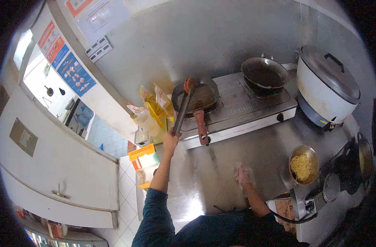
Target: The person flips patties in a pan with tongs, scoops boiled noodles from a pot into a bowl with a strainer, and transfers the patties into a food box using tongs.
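My left hand [170,142] is closed around the handle end of dark tongs [181,113], stretched out toward the stove. At the tongs' far end is a reddish-brown piece of food [190,85], above the left side of a dark ridged grill pan [205,95]. The pan sits on the left burner, with its worn red handle [200,125] pointing toward me. My right hand [244,174], in a clear plastic glove, hovers over or rests on the steel counter [220,164]; which one I cannot tell. Its fingers look loosely apart, and nothing shows in them.
A wok [264,72] stands on the right burner of the stove [245,108]. Beyond it is a large lidded rice cooker [325,78]. A metal bowl of yellow noodles [303,166] sits at right. Oil pouches [162,101], plastic jugs [147,123] and an open carton [146,164] stand at left.
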`<state>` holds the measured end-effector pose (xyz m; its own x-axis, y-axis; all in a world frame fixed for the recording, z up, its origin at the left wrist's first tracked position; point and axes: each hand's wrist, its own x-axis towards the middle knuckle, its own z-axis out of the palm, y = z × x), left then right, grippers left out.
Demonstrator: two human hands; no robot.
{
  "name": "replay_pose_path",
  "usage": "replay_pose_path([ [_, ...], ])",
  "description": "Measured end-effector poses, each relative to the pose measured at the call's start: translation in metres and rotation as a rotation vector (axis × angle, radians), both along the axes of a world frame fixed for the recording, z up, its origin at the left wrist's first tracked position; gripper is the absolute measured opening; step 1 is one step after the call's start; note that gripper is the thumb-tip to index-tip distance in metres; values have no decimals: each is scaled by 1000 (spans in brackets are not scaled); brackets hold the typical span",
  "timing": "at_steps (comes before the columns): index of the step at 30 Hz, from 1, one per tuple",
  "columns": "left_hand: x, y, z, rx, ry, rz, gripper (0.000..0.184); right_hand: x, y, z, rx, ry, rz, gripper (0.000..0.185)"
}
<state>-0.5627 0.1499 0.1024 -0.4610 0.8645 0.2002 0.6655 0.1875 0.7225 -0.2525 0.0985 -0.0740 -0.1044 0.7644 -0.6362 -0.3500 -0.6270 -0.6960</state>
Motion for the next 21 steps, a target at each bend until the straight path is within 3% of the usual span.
replay_pose_path([
  [2,-2,1,2,1,4,-14,35,1,1,-12,47,-123,83,46],
  [5,-4,2,7,36,-43,-38,35,2,-7,28,49,-191,126,46],
  [10,5,0,23,200,-75,32,32,7,-6,-11,87,-143,134,50],
  [13,3,-4,30,87,-5,-22,30,10,-9,40,-54,-248,344,55],
  [16,-11,-2,18,44,35,-119,26,13,-6,15,-45,-414,340,55],
  [21,-3,-9,75,95,-28,-27,29,17,4,-21,119,-369,349,59],
])
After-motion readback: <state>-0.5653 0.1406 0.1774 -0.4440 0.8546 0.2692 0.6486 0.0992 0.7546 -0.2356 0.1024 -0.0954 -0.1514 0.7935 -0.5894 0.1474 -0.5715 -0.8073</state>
